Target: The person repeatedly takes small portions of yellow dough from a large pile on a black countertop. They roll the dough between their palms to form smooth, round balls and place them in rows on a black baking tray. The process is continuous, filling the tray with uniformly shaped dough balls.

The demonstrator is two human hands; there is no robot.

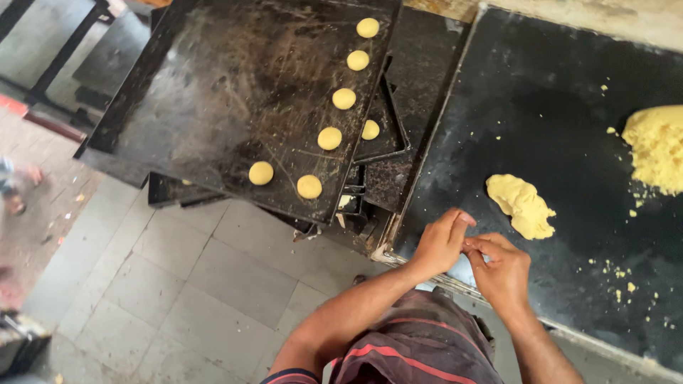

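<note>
Both hands meet over the near edge of the dark worktop (pixel 569 92). The left hand (pixel 440 244) is curled narrow, thumb and fingertips pinched together at the point where they touch the right hand (pixel 502 269). The right hand is likewise cupped, fingers bent inward against the left. Whatever sits between the palms is hidden; whether they enclose a piece of dough cannot be told.

A flattened yellow dough lump (pixel 521 205) lies on the worktop just beyond the hands, not touching them. A larger crumbly dough mass (pixel 656 148) rests near the right edge, well apart, with crumbs scattered around.

To the left, a black baking tray (pixel 213 107) sits tilted on stacked trays and carries small round dough discs (pixel 329 138) in a slanting row.
</note>
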